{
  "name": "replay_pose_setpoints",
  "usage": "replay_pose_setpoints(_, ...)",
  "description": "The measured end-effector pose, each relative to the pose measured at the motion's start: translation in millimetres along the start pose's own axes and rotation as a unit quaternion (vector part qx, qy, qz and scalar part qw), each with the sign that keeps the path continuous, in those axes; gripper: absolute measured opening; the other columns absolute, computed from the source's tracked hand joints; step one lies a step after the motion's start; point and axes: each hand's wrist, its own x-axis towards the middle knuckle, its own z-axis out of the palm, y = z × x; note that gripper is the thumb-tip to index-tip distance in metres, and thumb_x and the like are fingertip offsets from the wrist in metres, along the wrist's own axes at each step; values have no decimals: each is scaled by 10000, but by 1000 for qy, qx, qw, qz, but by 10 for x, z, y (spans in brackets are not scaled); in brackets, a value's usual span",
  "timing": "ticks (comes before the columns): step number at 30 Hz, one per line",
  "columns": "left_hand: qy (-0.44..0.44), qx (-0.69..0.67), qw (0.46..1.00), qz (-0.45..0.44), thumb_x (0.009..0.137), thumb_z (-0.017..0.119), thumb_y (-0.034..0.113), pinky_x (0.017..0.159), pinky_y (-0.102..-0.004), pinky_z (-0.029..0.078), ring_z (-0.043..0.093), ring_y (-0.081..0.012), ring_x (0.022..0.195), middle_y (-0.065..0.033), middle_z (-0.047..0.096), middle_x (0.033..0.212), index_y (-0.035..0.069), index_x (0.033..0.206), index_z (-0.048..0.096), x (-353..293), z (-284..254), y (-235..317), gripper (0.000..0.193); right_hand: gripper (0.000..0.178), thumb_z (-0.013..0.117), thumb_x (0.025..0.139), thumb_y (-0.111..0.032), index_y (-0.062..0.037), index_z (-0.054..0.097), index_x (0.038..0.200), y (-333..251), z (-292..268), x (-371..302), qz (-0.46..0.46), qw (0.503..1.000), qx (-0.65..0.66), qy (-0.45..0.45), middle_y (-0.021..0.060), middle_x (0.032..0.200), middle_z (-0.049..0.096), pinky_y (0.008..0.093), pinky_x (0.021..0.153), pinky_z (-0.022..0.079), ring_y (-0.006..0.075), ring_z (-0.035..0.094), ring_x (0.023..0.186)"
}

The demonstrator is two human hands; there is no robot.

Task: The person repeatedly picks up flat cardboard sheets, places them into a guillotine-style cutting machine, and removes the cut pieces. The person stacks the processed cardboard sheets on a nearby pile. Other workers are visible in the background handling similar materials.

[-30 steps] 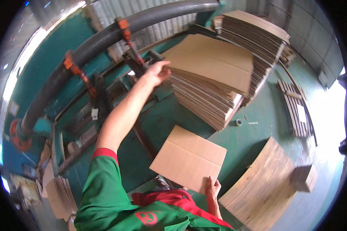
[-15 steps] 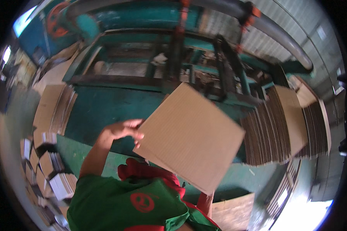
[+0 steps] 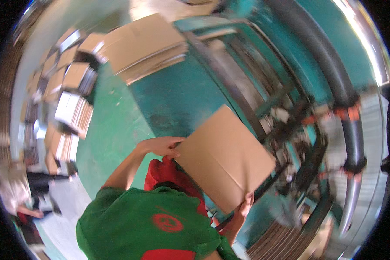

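Note:
A brown corrugated cardboard sheet (image 3: pixel 223 158) is held in front of my body, one corner pointing away from me and a faint crease across it. My left hand (image 3: pixel 162 147) grips its left corner, fingers partly hidden at the edge. My right hand (image 3: pixel 245 204) holds the near right edge, with fingers on the upper face. Beyond my left hand, a stack of cardboard sheets (image 3: pixel 145 41) lies on the green machine table (image 3: pixel 173 102).
Several cardboard bundles (image 3: pixel 76 110) stand on the green floor at left. A person (image 3: pixel 15 186) is at the far left edge. Machine frame bars (image 3: pixel 229 91) and a thick dark pipe (image 3: pixel 316 43) run along the right. More upright sheets (image 3: pixel 277 242) stand at the lower right.
My view has swung left, so the far-left stack now sits ahead and the right-hand stacks have slid low. The sheet stays in both hands; my right fingers now show on its edge.

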Motion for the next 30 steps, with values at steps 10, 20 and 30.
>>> replay_pose_setpoints(10, 394, 72, 907, 130, 714, 792, 446, 1059, -419, 384, 465, -384, 1248, -218, 467, 1350, -21, 1400, 348, 741, 80, 123, 942, 604, 749, 749, -53, 58, 474, 1276, -414, 252, 526, -3, 977, -168, -134, 143, 1192, 578, 387, 959, 474, 261, 576, 1061)
replay_pose_setpoints(20, 435, 27, 886, 157, 668, 859, 418, 1056, -402, 387, 480, -348, 1231, -182, 470, 1313, 35, 1386, 364, 716, 255, 75, 953, 663, 777, 748, -78, 46, 466, 1320, 386, 215, 1112, -122, 930, -347, -11, 197, 1205, 591, 418, 934, 499, 320, 586, 1080)
replay_pose_setpoints(30, 456, 35, 882, 117, 678, 836, 456, 1080, -440, 369, 431, -369, 1292, -194, 426, 1388, 46, 1406, 333, 917, 197, 21, 975, 467, 770, 773, -64, 136, 567, 1143, 412, 329, 1171, -91, 939, -332, -13, 226, 1142, 624, 429, 969, 489, 315, 606, 1062)
